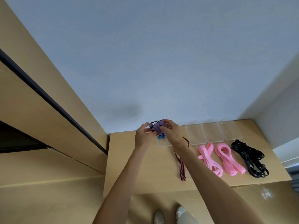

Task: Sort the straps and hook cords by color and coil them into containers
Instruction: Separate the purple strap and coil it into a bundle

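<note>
Both hands are raised over the far left of the wooden table [137,172]. My left hand [143,135] and my right hand [170,131] together grip a bundled purple striped hook cord [156,127], its black hook sticking out at the top. Just below it a coiled blue cord [161,136] lies in a clear container [161,143]. A dark red striped cord [182,165] lies stretched on the table under my right forearm. Two pink straps [208,159] [226,157] and a heap of black cords [249,157] lie to the right.
Three clear containers [195,133] [212,132] [231,130] stand in a row along the wall at the back right. A tall wooden cabinet [40,110] rises on the left. My shoes [168,215] show on the floor below the table's front edge.
</note>
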